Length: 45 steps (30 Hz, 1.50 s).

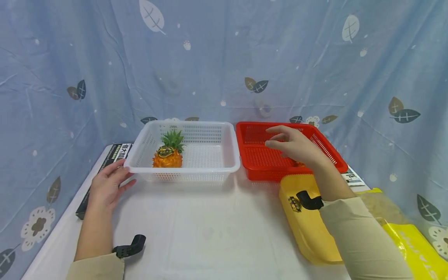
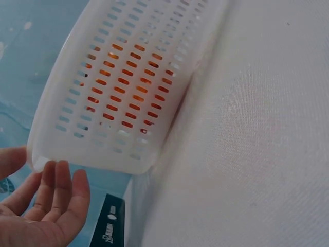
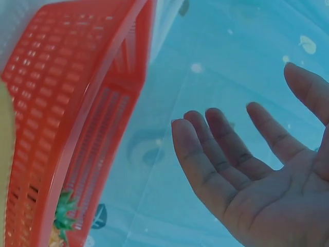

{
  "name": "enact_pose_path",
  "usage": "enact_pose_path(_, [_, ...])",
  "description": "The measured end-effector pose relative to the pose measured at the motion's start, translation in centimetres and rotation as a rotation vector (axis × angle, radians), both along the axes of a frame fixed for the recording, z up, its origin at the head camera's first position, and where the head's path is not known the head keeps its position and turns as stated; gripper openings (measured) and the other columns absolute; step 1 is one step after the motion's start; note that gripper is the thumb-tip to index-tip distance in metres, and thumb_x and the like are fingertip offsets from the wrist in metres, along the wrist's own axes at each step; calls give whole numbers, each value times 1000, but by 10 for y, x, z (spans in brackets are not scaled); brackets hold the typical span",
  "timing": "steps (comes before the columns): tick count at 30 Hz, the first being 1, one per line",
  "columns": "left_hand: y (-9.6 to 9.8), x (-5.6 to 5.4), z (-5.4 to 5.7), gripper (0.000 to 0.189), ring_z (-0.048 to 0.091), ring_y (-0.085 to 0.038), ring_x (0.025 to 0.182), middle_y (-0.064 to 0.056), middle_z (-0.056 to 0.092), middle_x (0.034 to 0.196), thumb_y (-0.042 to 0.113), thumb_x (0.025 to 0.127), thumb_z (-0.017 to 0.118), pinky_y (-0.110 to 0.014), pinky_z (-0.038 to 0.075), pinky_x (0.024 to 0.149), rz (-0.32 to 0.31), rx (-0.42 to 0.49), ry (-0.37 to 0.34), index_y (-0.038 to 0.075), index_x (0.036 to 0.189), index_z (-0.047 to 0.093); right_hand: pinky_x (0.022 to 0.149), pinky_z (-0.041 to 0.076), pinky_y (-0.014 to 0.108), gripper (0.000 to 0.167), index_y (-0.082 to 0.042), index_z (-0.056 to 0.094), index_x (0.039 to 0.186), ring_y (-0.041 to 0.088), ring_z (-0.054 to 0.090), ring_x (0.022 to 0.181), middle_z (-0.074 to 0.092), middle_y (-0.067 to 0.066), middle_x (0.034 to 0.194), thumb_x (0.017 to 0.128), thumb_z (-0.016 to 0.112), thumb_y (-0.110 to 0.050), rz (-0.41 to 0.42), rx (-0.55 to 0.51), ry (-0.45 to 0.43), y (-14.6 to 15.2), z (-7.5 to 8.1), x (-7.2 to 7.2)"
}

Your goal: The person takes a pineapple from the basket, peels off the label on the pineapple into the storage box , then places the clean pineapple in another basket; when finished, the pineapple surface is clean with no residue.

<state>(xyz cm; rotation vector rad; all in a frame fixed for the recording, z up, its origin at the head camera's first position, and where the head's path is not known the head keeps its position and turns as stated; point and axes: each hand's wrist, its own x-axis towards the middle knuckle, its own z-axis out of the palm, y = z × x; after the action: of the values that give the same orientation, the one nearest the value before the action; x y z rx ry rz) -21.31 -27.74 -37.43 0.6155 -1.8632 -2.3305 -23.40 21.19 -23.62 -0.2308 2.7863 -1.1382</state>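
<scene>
Seemingly between grasps, the right hand [image 1: 295, 146] hovers empty, fingers apart, above the red basket [image 1: 262, 168], the left hand [image 1: 106, 184] loose-fingered at the white basket [image 1: 196, 170] with a pineapple [image 1: 168, 160] at its left; another grasp would call for lowering, then closing

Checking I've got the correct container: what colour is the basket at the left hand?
White; the basket shows best in the head view.
</scene>
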Motion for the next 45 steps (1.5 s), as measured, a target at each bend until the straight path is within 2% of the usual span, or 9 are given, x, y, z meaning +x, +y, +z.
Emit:
enact_pose_path(7, [1, 0, 0, 62, 58, -20, 124, -4, 42, 159, 30, 97, 74, -23, 63, 73, 13, -28, -1, 26, 154, 50, 103, 55, 56, 58, -26, 50, 149, 33, 55, 131, 57, 9, 145, 96, 72, -36, 61, -39, 27, -15, -2, -3])
enact_pose_path(14, [2, 2, -1, 62, 58, -20, 124, -5, 44, 158, 31, 97, 74, -24, 63, 76, 9, -42, 17, 25, 154, 50, 104, 54, 57, 52, -29, 54, 145, 30, 53, 133, 56, 6, 145, 97, 72, -35, 151, -60, 69, -28, -4, -8])
enact_pose_path(19, [3, 3, -2, 61, 57, -21, 127, -6, 43, 159, 31, 98, 72, -23, 63, 76, 8, -49, 17, 26, 154, 50, 105, 52, 57, 52, -29, 55, 145, 30, 53, 134, 55, 7, 147, 97, 72, -36, 200, -63, 56, -34, -5, -11])
enact_pose_path(26, [4, 2, -1, 61, 56, -23, 131, -6, 41, 161, 33, 97, 72, -23, 62, 76, 16, -58, 6, 27, 154, 50, 102, 55, 55, 54, -29, 54, 146, 31, 57, 129, 59, 8, 143, 95, 73, -33, 274, -16, 36, -46, -8, -20])
enact_pose_path(36, [4, 4, 0, 61, 61, -15, 117, -5, 44, 158, 31, 98, 72, -23, 63, 76, 9, -43, 27, 25, 154, 50, 101, 56, 49, 51, -34, 58, 143, 26, 58, 127, 59, 2, 143, 94, 74, -34, 368, 51, 19, -70, -3, -35])
enact_pose_path(41, [3, 2, 0, 62, 58, -19, 125, -4, 43, 159, 32, 98, 72, -22, 63, 76, 10, -36, 22, 26, 155, 49, 105, 53, 49, 51, -37, 57, 144, 25, 54, 134, 58, -2, 143, 95, 72, -33, 440, 90, -5, -83, 2, -46])
enact_pose_path(45, [3, 1, -1, 61, 56, -21, 130, -3, 42, 160, 33, 99, 71, -25, 62, 81, 2, -48, 11, 27, 155, 48, 106, 52, 49, 53, -37, 55, 146, 23, 52, 137, 57, -3, 145, 96, 72, -32, 491, 121, -28, -94, 6, -54])
